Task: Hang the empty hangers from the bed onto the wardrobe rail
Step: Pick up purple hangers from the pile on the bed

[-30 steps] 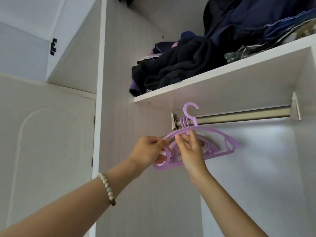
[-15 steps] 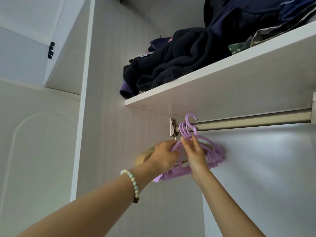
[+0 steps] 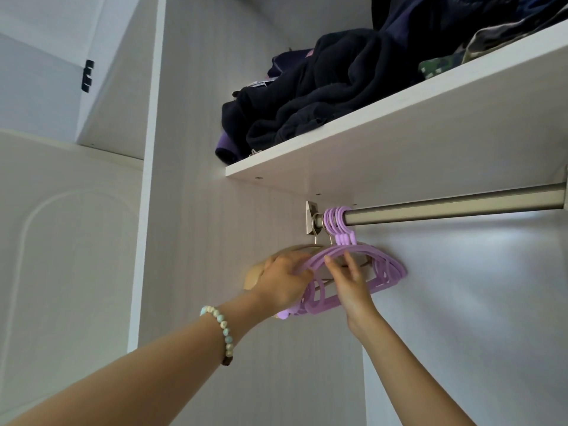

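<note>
Clearly the bunch of purple plastic hangers [image 3: 384, 269] is on the wardrobe rail [image 3: 445, 207], its hooks [image 3: 336, 219] packed together at the rail's left end, just beside the wall bracket [image 3: 311, 221]. The left hand [image 3: 282, 281] grips the bunch's left shoulder with curled fingers. The right hand [image 3: 350, 284] lies on the top arm of the front hanger with its thumb across the arm and fingers nearly straight, a light touch and not a firm hold.

The main risk, as I judge it, is an uneven release. The bunch sits tilted, its left shoulder held low and towards the camera, so letting go on one side first would make it swing, and a hook could ride up off the rail. Any upward nudge from the right hand would do the same, since the hooks are open on one side.

Crowding is the second risk. A wooden hanger [image 3: 253, 276] hangs behind the left hand, and its thin metal hook sits next to the purple ones, so the two kinds could snag. Whether every purple hook is fully over the rail cannot be told from this angle.
</note>
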The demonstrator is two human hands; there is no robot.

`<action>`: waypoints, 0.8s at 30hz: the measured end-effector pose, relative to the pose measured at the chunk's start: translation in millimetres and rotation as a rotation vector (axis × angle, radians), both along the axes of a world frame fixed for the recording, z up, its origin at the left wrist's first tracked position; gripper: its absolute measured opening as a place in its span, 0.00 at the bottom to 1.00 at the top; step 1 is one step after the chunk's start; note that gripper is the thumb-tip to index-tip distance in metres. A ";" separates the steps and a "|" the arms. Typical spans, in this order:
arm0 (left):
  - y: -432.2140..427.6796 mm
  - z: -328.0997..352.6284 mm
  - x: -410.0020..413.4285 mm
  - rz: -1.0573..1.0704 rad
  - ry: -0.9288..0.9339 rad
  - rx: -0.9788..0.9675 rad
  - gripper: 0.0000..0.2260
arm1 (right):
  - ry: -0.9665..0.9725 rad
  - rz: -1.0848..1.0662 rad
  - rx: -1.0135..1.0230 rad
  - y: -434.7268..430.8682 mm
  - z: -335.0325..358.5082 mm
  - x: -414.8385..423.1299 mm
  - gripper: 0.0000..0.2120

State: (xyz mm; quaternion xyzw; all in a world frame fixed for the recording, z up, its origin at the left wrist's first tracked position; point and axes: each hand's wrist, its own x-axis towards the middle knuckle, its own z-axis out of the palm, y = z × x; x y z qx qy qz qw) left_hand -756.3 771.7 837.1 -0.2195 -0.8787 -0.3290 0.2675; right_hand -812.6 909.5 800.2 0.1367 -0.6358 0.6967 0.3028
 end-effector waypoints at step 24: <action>-280.6 13.2 162.7 0.161 0.322 0.266 0.22 | 0.304 0.250 0.308 -220.6 48.4 171.6 0.27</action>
